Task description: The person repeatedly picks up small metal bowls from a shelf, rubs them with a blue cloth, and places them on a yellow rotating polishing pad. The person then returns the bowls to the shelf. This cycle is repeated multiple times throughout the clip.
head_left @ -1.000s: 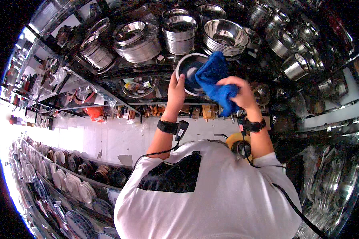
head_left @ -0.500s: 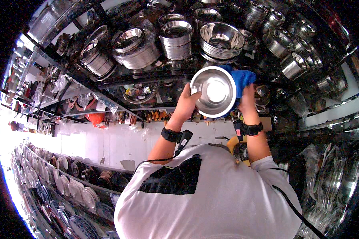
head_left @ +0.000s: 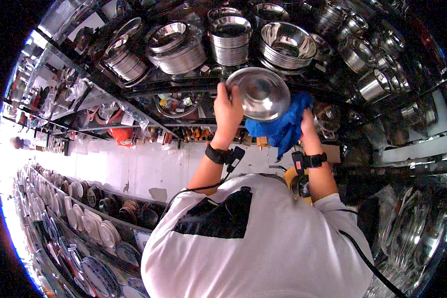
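Note:
My left hand grips the left rim of a shiny steel bowl, which is tilted in front of the shelf edge. In my right hand is a bunched blue cloth. It hangs below and to the right of the bowl, and part of it lies against the bowl's lower right edge. Some of my right fingers are hidden by the cloth. Just beyond the bowl stands a stack of wide steel bowls, and left of that a stack of deep steel bowls.
More stacked steel plates and pots fill the shelf to the left. Steel containers crowd the right side. A lower shelf holds a round tray of small packets. Racks of plates stand behind at lower left.
The bowl has turned from facing me with its open mouth to a tilted position, slightly farther up and left. The blue cloth has come out from behind it and hangs lower.

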A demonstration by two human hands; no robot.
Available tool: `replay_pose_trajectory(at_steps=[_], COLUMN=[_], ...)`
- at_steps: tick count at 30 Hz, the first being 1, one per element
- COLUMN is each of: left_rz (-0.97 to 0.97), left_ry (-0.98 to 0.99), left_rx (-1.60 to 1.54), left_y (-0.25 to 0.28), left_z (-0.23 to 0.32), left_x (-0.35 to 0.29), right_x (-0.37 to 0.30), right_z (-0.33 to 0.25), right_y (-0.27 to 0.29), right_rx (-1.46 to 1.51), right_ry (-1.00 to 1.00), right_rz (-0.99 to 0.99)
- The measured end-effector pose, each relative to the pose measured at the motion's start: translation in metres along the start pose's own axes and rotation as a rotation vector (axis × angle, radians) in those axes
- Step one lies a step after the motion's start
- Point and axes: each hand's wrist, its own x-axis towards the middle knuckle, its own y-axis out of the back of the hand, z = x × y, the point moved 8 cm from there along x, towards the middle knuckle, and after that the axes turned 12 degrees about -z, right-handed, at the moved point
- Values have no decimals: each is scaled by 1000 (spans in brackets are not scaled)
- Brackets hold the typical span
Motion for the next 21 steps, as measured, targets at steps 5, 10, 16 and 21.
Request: replay_pose_trajectory(at_steps=[5,10,16,21], left_rz=[-7,-212,-329,-341], left_ry=[-18,-123,-277,-245], left_rx=[1,-169,240,117], left_y=[9,-26,-60,-46], left_z=[-16,-11,39,23], left_x=[5,-4,-25,-7], right_x=[-16,-1,21,9], right_z=[-28,-40,-24,-12], right_y=[-25,-38,-71,-105], right_rx=[121,-341,-433,-499], right_ry=[-39,132,99,37], right_rz=[173,186,125,-190])
